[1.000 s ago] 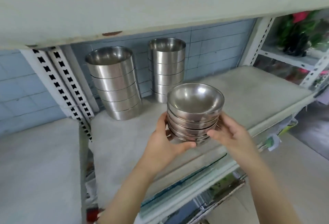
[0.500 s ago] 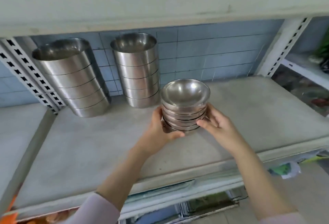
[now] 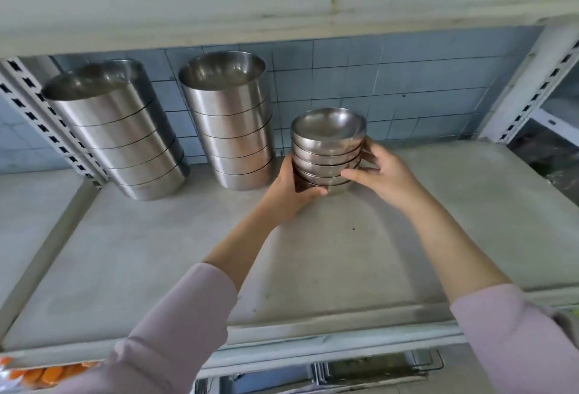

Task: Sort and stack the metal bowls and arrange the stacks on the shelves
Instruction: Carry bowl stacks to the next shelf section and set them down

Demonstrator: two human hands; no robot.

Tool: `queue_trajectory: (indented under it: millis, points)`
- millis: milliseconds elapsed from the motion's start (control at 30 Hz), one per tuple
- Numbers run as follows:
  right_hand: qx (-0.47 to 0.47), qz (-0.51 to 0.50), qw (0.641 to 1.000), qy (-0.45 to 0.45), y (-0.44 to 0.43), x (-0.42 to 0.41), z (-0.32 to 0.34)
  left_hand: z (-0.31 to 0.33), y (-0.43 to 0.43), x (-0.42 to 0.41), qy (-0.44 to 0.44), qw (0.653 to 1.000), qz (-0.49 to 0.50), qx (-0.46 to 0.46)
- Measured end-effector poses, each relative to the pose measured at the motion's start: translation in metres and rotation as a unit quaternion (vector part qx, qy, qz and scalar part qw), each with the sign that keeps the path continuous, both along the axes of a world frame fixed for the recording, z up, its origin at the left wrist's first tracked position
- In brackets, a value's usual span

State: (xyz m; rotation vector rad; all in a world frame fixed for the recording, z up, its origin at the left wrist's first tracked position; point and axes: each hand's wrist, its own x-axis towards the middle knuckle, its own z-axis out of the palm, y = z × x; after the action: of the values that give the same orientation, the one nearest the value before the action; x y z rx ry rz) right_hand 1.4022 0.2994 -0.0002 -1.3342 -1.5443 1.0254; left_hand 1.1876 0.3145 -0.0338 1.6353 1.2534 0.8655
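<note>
A stack of several small round metal bowls (image 3: 327, 146) stands at the back of the grey shelf (image 3: 313, 252), close to the blue tiled wall. My left hand (image 3: 289, 191) grips its lower left side and my right hand (image 3: 380, 172) grips its right side. Whether the bottom bowl touches the shelf is hidden by my fingers. To the left stand two taller stacks of straight-walled metal bowls: a middle stack (image 3: 232, 130) right beside the small bowls, and a wider left stack (image 3: 122, 139).
A white perforated upright (image 3: 47, 117) rises at the left and another upright (image 3: 529, 80) at the right. An upper shelf board (image 3: 282, 1) hangs low overhead. Orange packets (image 3: 47, 375) show below the front edge at bottom left.
Both hands have carried the small bowl stack away from the shelf's front toward the back wall, to the right of the middle stack. The camera has moved in closer under the upper shelf.
</note>
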Motion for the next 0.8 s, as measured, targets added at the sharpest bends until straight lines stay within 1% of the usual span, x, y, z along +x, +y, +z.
queue_trajectory:
  millis: [133,200,467,533,800]
  points:
    - [-0.003,0.005,1.000,0.022,0.014,-0.002,-0.004,-0.003,0.008,0.005,-0.063,0.998,-0.004,-0.003]
    - [-0.001,0.012,0.999,0.033,0.018,-0.004,-0.005,-0.002,0.013,0.006,-0.074,0.997,-0.006,-0.004]
    - [0.002,0.033,0.999,0.022,0.039,-0.004,-0.006,-0.005,0.032,0.008,-0.078,0.996,0.007,-0.046]
    - [0.002,0.039,0.999,0.020,0.040,-0.004,-0.006,-0.006,0.034,0.009,-0.082,0.996,0.014,-0.038]
    - [-0.006,0.031,0.999,0.010,0.044,-0.001,-0.012,-0.009,0.031,0.012,-0.035,0.997,0.064,-0.013]
